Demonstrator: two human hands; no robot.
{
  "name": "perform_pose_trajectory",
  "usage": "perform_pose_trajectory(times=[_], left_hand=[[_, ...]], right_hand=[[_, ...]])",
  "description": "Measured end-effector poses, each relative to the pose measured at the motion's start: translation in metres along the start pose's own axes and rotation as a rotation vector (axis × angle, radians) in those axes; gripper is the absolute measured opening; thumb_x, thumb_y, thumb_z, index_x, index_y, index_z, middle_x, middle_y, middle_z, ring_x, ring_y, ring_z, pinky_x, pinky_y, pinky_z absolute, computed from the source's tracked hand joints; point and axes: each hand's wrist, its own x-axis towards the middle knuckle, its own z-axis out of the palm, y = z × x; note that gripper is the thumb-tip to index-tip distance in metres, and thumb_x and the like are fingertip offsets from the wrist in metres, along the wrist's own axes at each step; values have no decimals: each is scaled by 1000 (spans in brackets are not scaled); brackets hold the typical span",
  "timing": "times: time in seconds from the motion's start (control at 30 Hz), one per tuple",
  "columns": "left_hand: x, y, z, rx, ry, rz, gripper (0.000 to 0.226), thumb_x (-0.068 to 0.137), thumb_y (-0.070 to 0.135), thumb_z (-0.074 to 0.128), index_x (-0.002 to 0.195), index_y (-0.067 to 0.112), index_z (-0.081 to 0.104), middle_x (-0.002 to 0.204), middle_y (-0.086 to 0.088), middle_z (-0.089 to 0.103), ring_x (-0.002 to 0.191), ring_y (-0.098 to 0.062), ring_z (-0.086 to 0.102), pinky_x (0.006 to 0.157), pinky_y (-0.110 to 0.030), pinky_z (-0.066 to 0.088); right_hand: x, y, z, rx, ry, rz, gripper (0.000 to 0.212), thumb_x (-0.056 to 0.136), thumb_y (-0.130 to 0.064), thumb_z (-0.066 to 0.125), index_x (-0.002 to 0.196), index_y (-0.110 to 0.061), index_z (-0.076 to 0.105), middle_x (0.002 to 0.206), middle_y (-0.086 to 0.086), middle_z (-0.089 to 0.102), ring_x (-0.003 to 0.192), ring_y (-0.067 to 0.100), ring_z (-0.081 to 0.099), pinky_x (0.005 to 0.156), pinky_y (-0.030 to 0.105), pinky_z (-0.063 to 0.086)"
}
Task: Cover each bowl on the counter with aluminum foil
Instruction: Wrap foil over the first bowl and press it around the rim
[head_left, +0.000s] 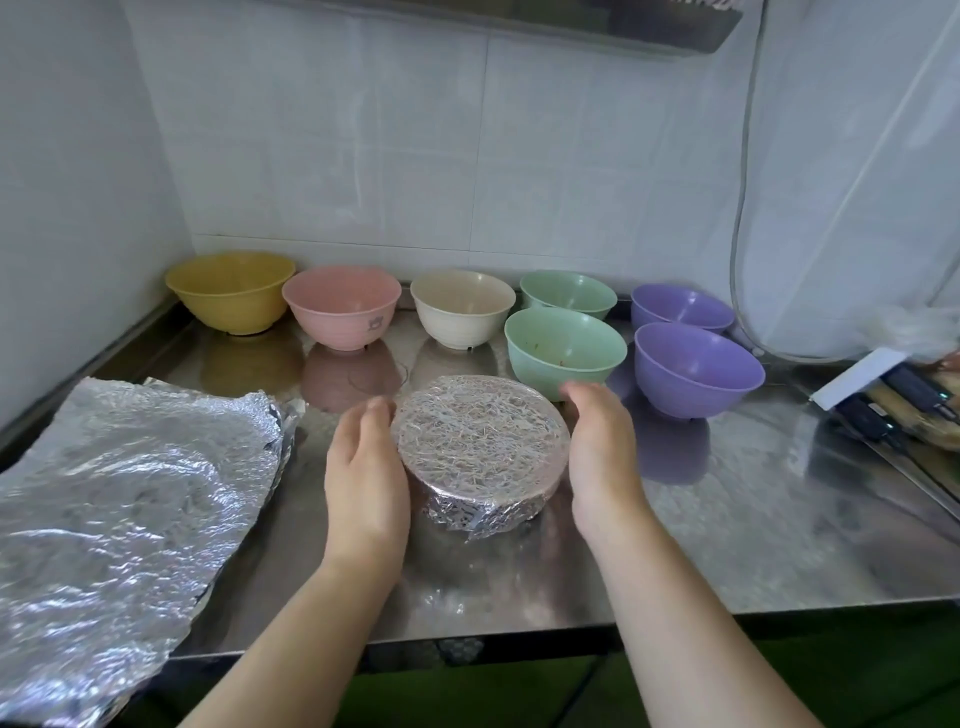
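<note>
Foil-covered bowl (480, 447) on a steel counter (727, 519), flanked by two open hands.

Crinkled foil stretched flat over the rim and folded down the sides; left hand (366, 480) touching the left side with straight fingers, right hand (597, 457) just beside the right side, fingers relaxed, neither gripping anything. Behind the covered bowl, smooth round uncovered bowls: yellow bowl (231, 291), pink bowl (340, 306) bearing a small mark too blurred to read, cream bowl (462, 306), two green bowls (563, 348), two purple bowls (696, 369). Left of the covered bowl, a loose wrinkled foil sheet (124, 499) overhanging the counter's front edge. Well to the right, dark-handled utensils (883, 410) beside a white card. Brushed, reflective metal surface, mirroring the bowls; white tiled wall (415, 156) behind, translucent plastic sheeting (857, 182) at far right.
</note>
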Motion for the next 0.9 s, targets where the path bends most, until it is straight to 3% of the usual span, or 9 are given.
perform_pose_trajectory(times=[0.1, 0.2, 0.4, 0.47, 0.53, 0.6, 0.67, 0.8, 0.9], left_hand=[[-15, -4, 7, 44, -42, 57, 37, 103, 41, 55, 139, 32, 57, 134, 16, 61, 122, -2, 55, 103, -26, 40], [-23, -8, 17, 80, -72, 79, 46, 104, 44, 53, 149, 36, 45, 145, 16, 51, 135, -7, 47, 116, -34, 35], [-15, -12, 19, 44, -49, 75, 36, 109, 33, 40, 140, 34, 58, 127, 23, 61, 125, -5, 52, 101, -24, 35], [-8, -9, 16, 69, -71, 67, 36, 109, 32, 38, 137, 32, 62, 126, 25, 63, 125, -3, 53, 102, -25, 36], [0, -8, 12, 109, -72, 78, 36, 109, 34, 39, 135, 33, 63, 126, 24, 64, 126, -4, 54, 105, -28, 38], [1, -6, 7, 161, -57, 121, 34, 108, 35, 43, 137, 34, 61, 130, 22, 63, 128, -6, 54, 107, -31, 39], [-2, -3, 7, 252, -75, 192, 41, 107, 35, 48, 147, 30, 54, 143, 16, 57, 133, -6, 49, 111, -30, 36], [-11, -6, 20, 418, -171, 324, 56, 107, 38, 44, 159, 18, 37, 162, 5, 38, 147, -4, 31, 115, -19, 22], [-11, -13, 21, 441, -173, 358, 58, 108, 38, 41, 160, 14, 33, 163, 1, 36, 148, -4, 28, 113, -15, 19]], right_hand=[[8, -8, 5, 154, -188, 51, 20, 94, -29, 69, 103, -19, 83, 115, 3, 80, 120, 26, 71, 114, 50, 48], [9, 0, 6, 163, -279, 134, 24, 96, -29, 69, 109, -15, 84, 115, 9, 80, 116, 31, 73, 114, 55, 48], [-4, -2, 2, 124, -196, 180, 36, 107, -27, 55, 89, -20, 85, 101, 3, 82, 103, 24, 77, 108, 48, 54], [-2, -3, -1, -15, -173, 154, 39, 108, -36, 51, 88, -21, 82, 98, -1, 82, 99, 21, 76, 106, 47, 54], [4, -8, -6, -250, -181, 70, 46, 100, -54, 48, 104, -20, 79, 102, -4, 79, 106, 20, 72, 106, 46, 52], [9, -21, -11, -433, -203, -90, 44, 105, -49, 46, 119, -19, 74, 102, -10, 72, 109, 12, 61, 103, 33, 43], [12, -39, -9, -515, -352, -232, 38, 111, -40, 44, 133, -26, 70, 121, -19, 69, 119, -1, 55, 104, 24, 36], [18, -50, 8, -752, -686, -273, 43, 111, -53, 38, 147, -41, 60, 151, -24, 56, 139, 0, 50, 119, 30, 36], [20, -47, 14, -886, -690, -260, 48, 109, -57, 35, 147, -39, 60, 154, -17, 56, 143, 7, 49, 121, 36, 37]])
